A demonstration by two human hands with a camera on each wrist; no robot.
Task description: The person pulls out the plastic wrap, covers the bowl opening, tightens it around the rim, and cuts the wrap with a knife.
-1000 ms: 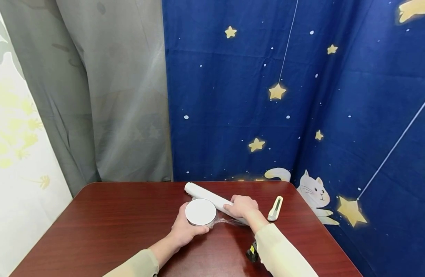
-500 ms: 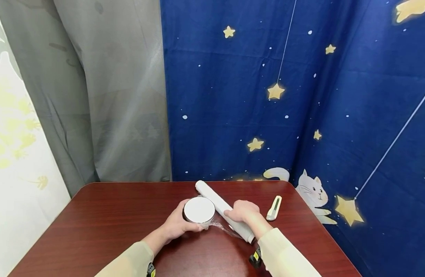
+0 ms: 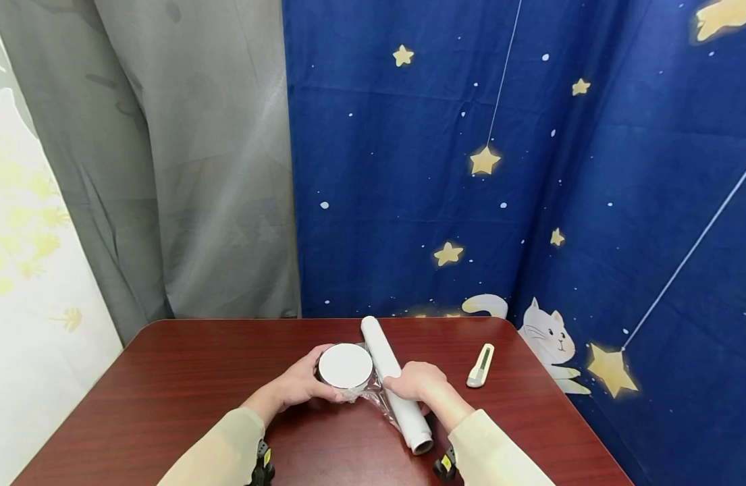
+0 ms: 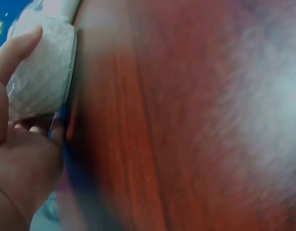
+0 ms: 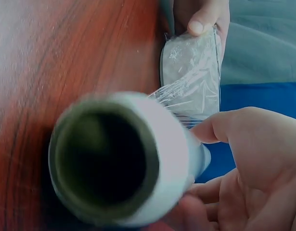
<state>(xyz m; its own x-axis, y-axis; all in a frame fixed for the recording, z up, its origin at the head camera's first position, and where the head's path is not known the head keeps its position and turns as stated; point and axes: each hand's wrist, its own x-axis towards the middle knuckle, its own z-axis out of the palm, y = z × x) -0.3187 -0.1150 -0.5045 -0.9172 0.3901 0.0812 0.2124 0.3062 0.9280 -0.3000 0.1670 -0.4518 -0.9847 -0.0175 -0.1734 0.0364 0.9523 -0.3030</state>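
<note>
My left hand (image 3: pixel 301 383) grips a round, white-topped drum-shaped thing (image 3: pixel 345 366) from its left side, thumb along the near side. Clear film covers its side wall (image 4: pixel 44 72) in the left wrist view. A strip of stretched clear film (image 3: pixel 375 399) runs from it to a white roll of plastic wrap (image 3: pixel 380 347). My right hand (image 3: pixel 418 383) holds that roll around its middle, thumb on top. The roll slants from the far edge of the table down toward the near right, close beside the drum. In the right wrist view the roll's hollow end (image 5: pixel 104 159) faces the camera.
A pale utility knife (image 3: pixel 481 366) lies on the dark red wooden table (image 3: pixel 215 364), to the right of my right hand. Grey and blue star-print curtains (image 3: pixel 397 169) hang behind the table.
The right hand has swung the roll from a flatter slant to a steeper one, its near end coming toward me. The left hand and the drum have shifted slightly left.
</note>
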